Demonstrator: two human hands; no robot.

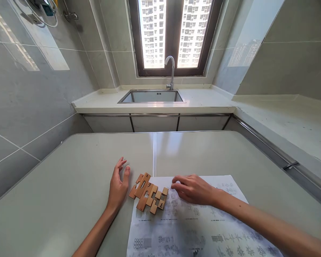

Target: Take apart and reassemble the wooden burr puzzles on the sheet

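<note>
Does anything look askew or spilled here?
I see no spill. The wooden pieces lie slightly askew: slanted over the printed sheet's upper left corner, partly overhanging onto the table.

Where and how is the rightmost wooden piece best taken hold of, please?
Probably by its outer right edge, coming from the right: the rightmost wooden piece has that edge free and facing the right hand, while its left side lies close against the neighbouring pieces.
</note>
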